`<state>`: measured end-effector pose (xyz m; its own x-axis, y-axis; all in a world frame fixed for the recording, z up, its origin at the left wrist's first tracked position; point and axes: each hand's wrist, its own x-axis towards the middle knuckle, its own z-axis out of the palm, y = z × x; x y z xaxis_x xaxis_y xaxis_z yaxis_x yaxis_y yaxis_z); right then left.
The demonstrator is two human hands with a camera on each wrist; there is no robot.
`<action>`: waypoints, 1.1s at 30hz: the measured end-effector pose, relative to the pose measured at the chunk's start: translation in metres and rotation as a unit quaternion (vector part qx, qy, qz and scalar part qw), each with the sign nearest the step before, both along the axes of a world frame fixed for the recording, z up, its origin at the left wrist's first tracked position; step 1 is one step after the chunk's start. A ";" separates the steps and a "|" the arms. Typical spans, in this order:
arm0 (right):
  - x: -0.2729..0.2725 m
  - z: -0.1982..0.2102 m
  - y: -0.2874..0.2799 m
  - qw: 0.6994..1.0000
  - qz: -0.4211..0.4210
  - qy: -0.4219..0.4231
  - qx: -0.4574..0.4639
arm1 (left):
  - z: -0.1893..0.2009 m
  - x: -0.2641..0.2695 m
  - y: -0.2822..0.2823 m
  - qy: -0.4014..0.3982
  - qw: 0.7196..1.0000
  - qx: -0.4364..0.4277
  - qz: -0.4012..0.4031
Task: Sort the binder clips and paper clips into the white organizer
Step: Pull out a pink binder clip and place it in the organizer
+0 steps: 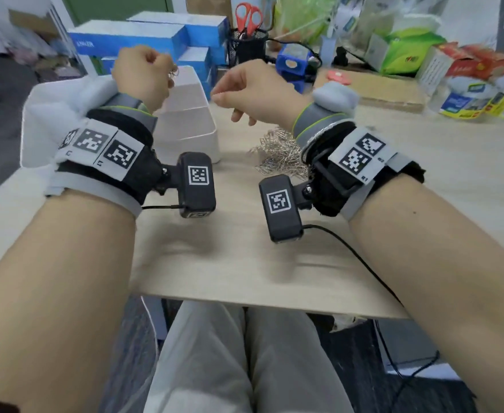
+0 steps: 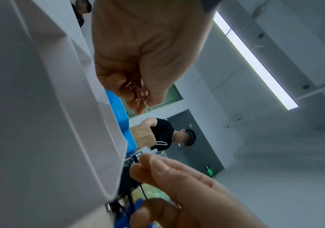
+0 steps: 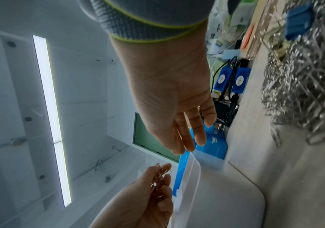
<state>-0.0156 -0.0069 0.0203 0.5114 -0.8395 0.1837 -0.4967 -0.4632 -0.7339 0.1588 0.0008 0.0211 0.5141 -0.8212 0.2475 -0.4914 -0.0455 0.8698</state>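
Head view: left hand (image 1: 142, 74) curled round a small bunch of paper clips (image 1: 173, 73), held over the white organizer (image 1: 191, 126) at far left of the worktop (image 1: 423, 186). Right hand (image 1: 253, 90) empty, fingers loosely relaxed, just right of the organizer. Loose clip pile (image 1: 277, 153) sits near-right of the organizer, partly under the right wrist. Clips look light, stiff, slick wire and likely to tangle, so pinching a small cluster from the pile's edge should beat scooping.
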 end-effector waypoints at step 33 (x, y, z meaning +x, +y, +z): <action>0.004 -0.014 0.013 0.995 0.093 0.025 0.033 | 0.000 -0.006 0.012 -0.262 0.946 0.154 0.110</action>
